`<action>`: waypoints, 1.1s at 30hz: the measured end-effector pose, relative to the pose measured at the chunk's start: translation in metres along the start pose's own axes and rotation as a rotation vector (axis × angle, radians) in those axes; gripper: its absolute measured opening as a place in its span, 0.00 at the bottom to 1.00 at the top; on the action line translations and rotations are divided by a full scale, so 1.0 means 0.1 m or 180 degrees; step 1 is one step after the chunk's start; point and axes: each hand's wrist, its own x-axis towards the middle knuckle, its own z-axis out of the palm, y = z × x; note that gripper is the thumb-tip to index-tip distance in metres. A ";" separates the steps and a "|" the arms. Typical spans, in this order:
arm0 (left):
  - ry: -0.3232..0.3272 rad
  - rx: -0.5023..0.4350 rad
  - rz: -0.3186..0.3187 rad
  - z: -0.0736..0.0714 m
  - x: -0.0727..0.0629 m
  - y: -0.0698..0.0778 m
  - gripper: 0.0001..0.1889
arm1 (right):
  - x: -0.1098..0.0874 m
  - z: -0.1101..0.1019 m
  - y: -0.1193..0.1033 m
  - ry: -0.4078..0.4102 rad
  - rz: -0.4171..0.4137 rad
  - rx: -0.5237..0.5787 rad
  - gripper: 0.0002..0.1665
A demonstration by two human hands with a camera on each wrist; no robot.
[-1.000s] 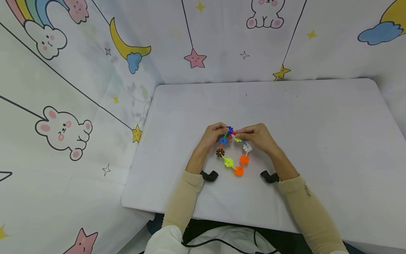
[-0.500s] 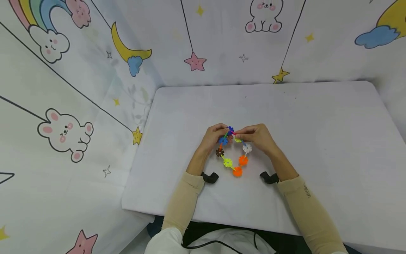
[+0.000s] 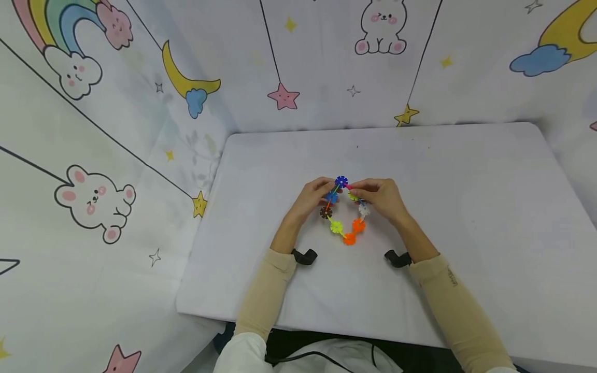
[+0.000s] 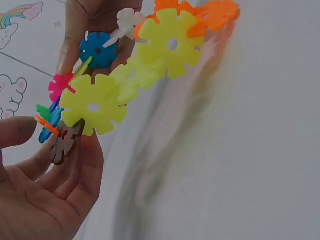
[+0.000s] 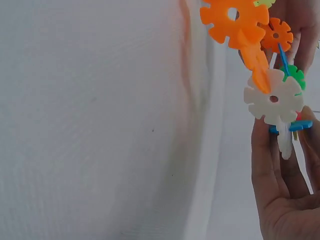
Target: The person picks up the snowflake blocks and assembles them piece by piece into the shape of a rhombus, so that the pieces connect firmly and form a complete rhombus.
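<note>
A closed-looking loop of slotted plastic snowflake discs hangs between both hands above the table. Its top piece is a dark blue disc (image 3: 341, 182). My left hand (image 3: 309, 199) pinches the loop's upper left, by a blue disc (image 3: 331, 197). At the upper right my right hand (image 3: 384, 196) grips it near a pink piece, covering part of that stretch. Lower down hang a brown disc (image 3: 325, 212), a yellow disc (image 3: 336, 227), orange discs (image 3: 358, 226) and a white disc (image 5: 260, 102). Green and pink (image 4: 61, 87) pieces show edge-on between the fingers in the left wrist view.
A white-covered table (image 3: 466, 223) spreads beneath the hands. Cloth walls with cartoon prints (image 3: 283, 97) stand behind it and to the left. Black wrist mounts (image 3: 305, 257) jut inward from both sleeves. A black cable (image 3: 322, 355) crosses the person's lap.
Both hands have carried the loop a little farther from the body, and its lower discs have swung up with it. The grips look the same. The head view has tilted slightly up.
</note>
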 end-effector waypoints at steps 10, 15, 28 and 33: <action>0.0260 0.0152 -0.0116 -0.02 0.04 -0.02 0.20 | 0.22 -0.11 0.12 0.0203 0.0254 -0.0255 0.17; 0.0307 0.0037 -0.0127 -0.04 0.07 -0.06 0.19 | 0.33 -0.14 0.16 0.0339 0.0395 -0.0441 0.15; 0.0226 0.0068 -0.0146 -0.06 0.06 -0.07 0.23 | 0.46 -0.18 0.18 0.0339 0.0629 -0.0881 0.19; 0.0250 0.0112 -0.0148 -0.06 0.04 -0.08 0.22 | 0.46 -0.16 0.16 0.0254 0.0643 -0.1024 0.18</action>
